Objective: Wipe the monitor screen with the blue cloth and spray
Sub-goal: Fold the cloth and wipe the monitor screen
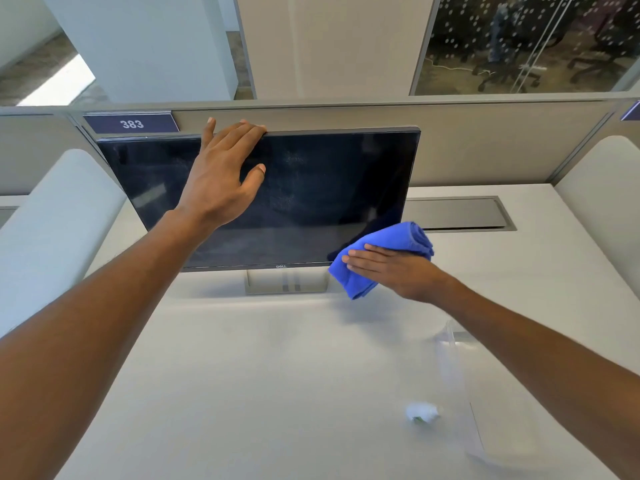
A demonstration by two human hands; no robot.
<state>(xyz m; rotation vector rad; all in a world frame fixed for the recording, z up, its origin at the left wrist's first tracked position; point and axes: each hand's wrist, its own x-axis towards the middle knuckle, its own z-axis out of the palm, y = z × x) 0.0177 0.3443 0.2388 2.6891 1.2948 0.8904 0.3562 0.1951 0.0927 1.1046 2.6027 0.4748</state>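
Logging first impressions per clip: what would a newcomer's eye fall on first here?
The bright blue cloth, pressed by the right hand against the lower right corner of the monitor screen, stands out most. Next, the left hand resting on the top edge of that dark, speckled screen.

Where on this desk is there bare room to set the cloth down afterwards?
Widest bare patch: the desk in front of the monitor stand, running to the near edge. A smaller one lies right of the grey cable hatch. Crowded: near right, where the clear spray bottle sits.
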